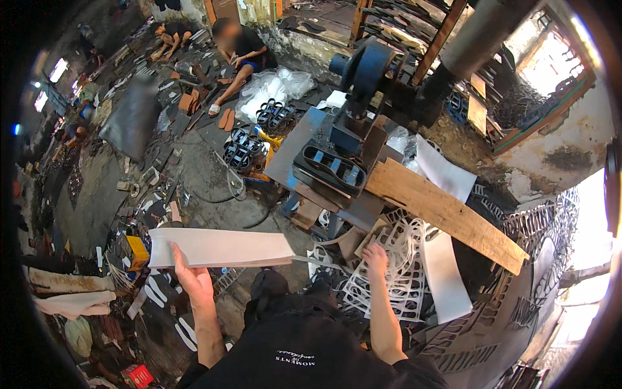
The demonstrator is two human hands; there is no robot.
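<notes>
Black cloth shirt (304,332) spreads nearest; at eight o'clock the left hand (194,283) pinches a smooth white strip (233,247), long axis nine-to-three; right hand (376,259), four-thirty, over holed white sheeting (382,299), grip unclear.

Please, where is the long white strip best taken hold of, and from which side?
Probably pinch the long white strip by its free right end, top and underside, coming from the right: its broad face is up, and the left grip holds near its other end.

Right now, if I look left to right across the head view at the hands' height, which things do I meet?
Yellow boxy object, white strip held by the left hand, right hand, long white sheet.
</notes>
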